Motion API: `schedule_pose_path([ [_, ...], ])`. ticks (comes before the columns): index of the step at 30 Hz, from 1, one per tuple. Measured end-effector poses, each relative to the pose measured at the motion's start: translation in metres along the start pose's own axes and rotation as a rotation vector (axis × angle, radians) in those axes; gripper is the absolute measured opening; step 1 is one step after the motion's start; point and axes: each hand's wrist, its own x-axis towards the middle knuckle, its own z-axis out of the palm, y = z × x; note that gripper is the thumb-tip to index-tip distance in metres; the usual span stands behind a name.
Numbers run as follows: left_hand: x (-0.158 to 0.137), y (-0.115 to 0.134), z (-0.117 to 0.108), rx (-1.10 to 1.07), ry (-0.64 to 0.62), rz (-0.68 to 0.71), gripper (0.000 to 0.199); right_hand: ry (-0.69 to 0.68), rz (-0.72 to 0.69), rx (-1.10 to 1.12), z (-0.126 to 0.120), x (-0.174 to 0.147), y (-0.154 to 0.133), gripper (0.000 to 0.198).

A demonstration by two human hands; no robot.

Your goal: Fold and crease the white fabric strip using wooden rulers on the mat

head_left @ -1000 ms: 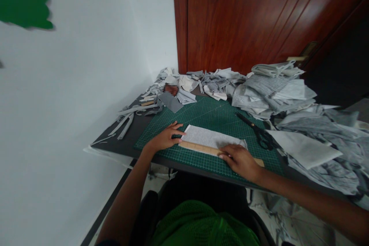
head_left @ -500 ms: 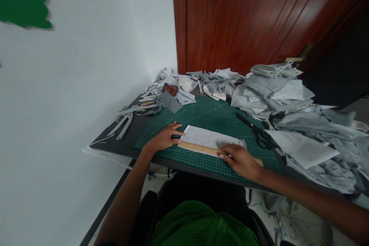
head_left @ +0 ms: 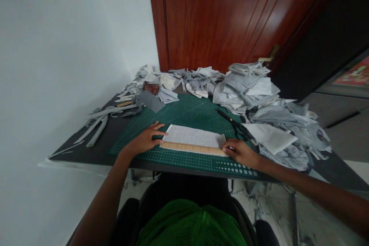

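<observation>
A pale grey piece of cloth [head_left: 193,135] lies flat on the green cutting mat [head_left: 184,161]. Along its near edge runs a wooden ruler [head_left: 190,147]. My left hand [head_left: 147,138] is open, fingers spread, its fingertips touching the left end of the cloth and ruler. At the right edge of the cloth, my right hand [head_left: 240,152] is closed with thumb and fingers on the ruler, whose right end is hidden under it. Black scissors [head_left: 235,123] rest on the mat just beyond my right hand.
Grey and white fabric is heaped in a large pile [head_left: 250,88] at the right. Scraps [head_left: 198,80] line the back by the wooden door [head_left: 207,19]. Cut strips [head_left: 98,128] lie on the left of the dark table [head_left: 75,148], beside the white wall [head_left: 57,65].
My view has turned to the right. My right hand has slid rightward along the ruler to the cloth's right edge. My left hand stays at the left end.
</observation>
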Motion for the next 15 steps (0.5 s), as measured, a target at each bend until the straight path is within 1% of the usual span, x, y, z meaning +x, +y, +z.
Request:
schedule_pose_path([
  [6,0.0015,-0.0044,0.0010,-0.006,-0.001,0.009,0.047,-0.011,0.008,0.042,-0.0023,-0.0010,-0.0007,0.028],
  [15,0.0010,0.0001,-0.0006,-0.004,-0.002,-0.003,0.051,-0.028,0.004,0.065,-0.0036,-0.0019,-0.0028,0.033],
])
